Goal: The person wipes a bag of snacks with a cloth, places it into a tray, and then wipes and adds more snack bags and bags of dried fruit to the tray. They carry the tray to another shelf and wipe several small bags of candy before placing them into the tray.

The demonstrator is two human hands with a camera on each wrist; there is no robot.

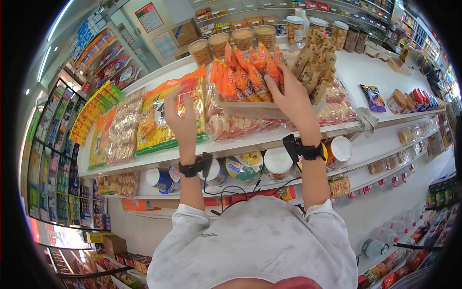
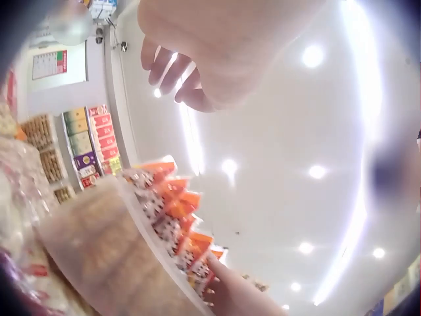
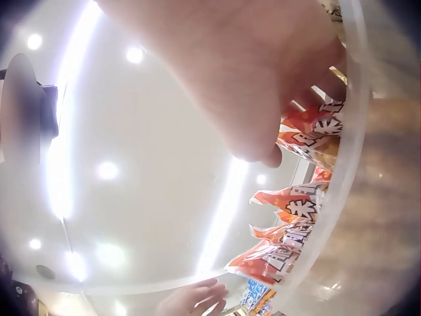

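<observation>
A clear plastic bin [image 1: 250,110] is packed with orange snack packets [image 1: 226,79] standing upright, and brown patterned packets [image 1: 313,67] fill its right part. My right hand [image 1: 293,98] reaches over the bin's front rim, its fingers among the orange packets and its thumb spread toward the middle. In the right wrist view its fingertips overlap the packets [image 3: 289,204] behind the translucent rim, partly hidden. My left hand [image 1: 182,115] is raised left of the bin with bent, parted fingers and nothing in it. Yellow and red snack bags [image 1: 161,113] lie below and behind it.
Plastic-wrapped round crackers [image 1: 240,126] lie under and before the bin. Lidded jars [image 1: 294,30] and tubs of biscuits [image 1: 199,52] line up behind. A purple packet [image 1: 373,98] lies to the right. White-lidded buckets [image 1: 278,163] stand on the shelf below the counter edge.
</observation>
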